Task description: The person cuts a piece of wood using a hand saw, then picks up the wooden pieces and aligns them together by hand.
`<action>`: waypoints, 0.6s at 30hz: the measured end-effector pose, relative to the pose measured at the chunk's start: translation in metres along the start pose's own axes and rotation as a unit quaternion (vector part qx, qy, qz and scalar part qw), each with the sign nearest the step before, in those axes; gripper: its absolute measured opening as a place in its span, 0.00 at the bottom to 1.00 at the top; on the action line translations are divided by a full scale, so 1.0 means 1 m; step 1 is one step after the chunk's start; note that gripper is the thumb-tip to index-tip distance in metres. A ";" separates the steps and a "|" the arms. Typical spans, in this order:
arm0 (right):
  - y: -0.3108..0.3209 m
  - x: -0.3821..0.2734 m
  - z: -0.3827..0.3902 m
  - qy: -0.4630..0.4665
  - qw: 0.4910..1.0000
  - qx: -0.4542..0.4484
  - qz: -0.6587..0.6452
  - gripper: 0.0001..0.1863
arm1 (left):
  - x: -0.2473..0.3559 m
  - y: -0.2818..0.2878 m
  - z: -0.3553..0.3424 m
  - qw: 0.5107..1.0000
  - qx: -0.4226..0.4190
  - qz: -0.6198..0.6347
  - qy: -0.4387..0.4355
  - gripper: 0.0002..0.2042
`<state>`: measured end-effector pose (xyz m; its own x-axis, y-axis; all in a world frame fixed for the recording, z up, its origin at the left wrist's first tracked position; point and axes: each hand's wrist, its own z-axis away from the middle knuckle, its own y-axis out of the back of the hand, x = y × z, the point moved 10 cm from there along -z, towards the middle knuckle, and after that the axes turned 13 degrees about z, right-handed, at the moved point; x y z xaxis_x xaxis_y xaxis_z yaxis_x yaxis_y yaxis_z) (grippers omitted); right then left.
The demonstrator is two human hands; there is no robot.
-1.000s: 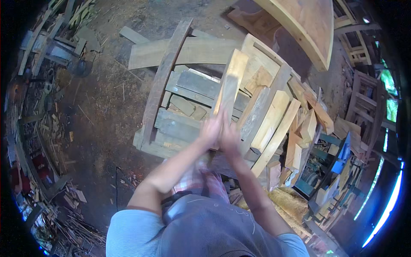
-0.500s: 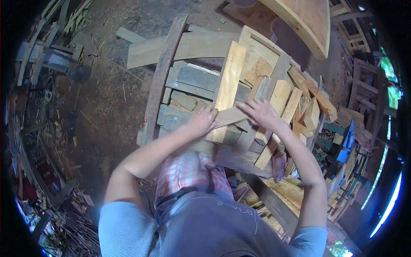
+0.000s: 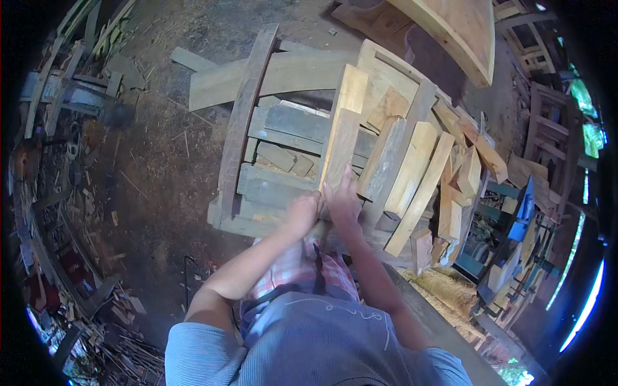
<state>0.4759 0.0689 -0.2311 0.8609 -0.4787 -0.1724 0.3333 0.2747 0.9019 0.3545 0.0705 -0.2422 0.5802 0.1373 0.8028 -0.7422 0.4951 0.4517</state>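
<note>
A short brownish board [image 3: 342, 138] lies lengthwise on top of a longer pale plank [image 3: 353, 83], whose far end sticks out beyond it. At the near end of the pair, my left hand [image 3: 304, 214] is closed against the left corner, its fingertips partly hidden. My right hand [image 3: 344, 204] rests on the short board's near right side, its fingers stretched forward and the thumb apart. Both boards lie across a slatted wooden workbench [image 3: 277, 180].
To the right, several loose wood pieces [image 3: 412, 168] lie on the bench, with more offcuts [image 3: 468, 174] heaped at its edge. A thick wooden slab [image 3: 450, 38] stands at the far right. A dark beam [image 3: 248, 122] crosses the bench's left side. Wood scraps [image 3: 122, 309] litter the lower left.
The short board has turned from lying crosswise between my hands to lying along the pale plank. My right hand has moved left and nearer, beside my left hand.
</note>
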 end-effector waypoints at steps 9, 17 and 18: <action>-0.008 -0.003 -0.009 0.025 0.993 -0.023 0.113 0.48 | 0.011 -0.007 0.016 0.995 0.066 0.051 -0.061 0.27; 0.042 -0.044 -0.087 0.126 0.985 0.048 0.104 0.44 | 0.047 0.034 -0.077 0.985 0.080 0.117 -0.098 0.27; 0.048 -0.042 -0.105 0.124 0.983 0.072 0.115 0.44 | 0.050 0.025 -0.077 0.985 0.074 0.119 -0.101 0.27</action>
<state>0.4960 0.1895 -0.2223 0.9803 -0.1948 -0.0335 0.0773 0.2220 0.9720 0.3906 0.1558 -0.2204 0.3167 0.0530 0.9470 -0.8986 0.3365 0.2816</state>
